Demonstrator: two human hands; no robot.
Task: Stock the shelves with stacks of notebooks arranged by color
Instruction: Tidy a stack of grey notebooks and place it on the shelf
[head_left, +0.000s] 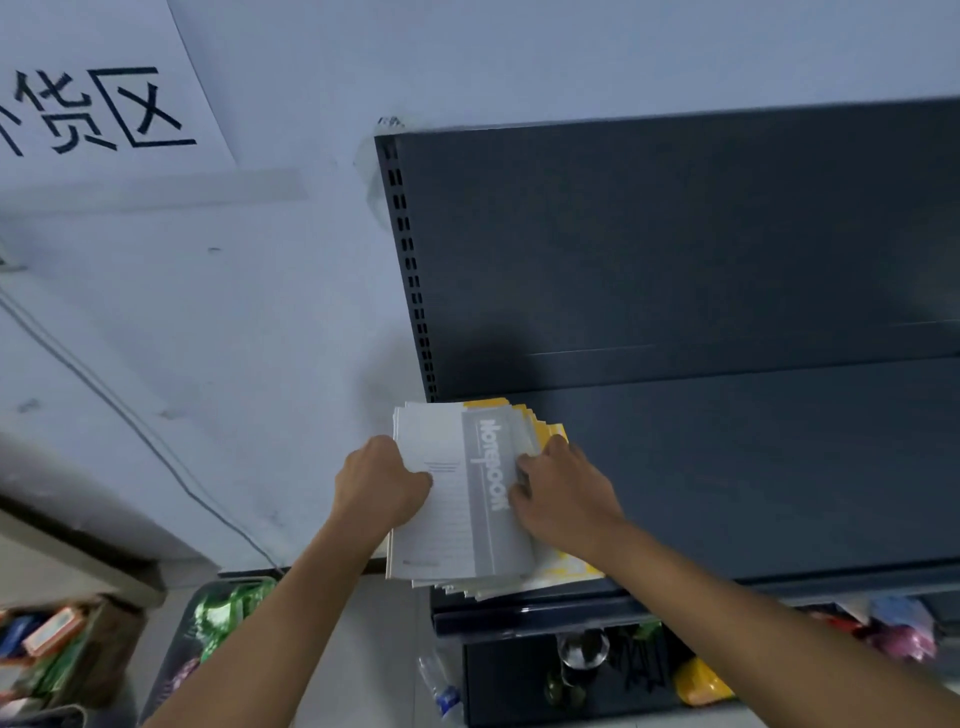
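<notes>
Frame centre: we clamp left hand (382, 483), right hand (563, 493) on opposite edges of stack (452, 519), fingers curled, likely squaring grey over yellow on shelf (753, 467).

We see only the person's two arms, from the hands down to where the lower edge of the view cuts them off. The left hand (382, 480) and the right hand (563, 493) are bare. The left forearm (270, 613) and the right forearm (753, 603) are bare too, slim and smooth along all we can see.
</notes>
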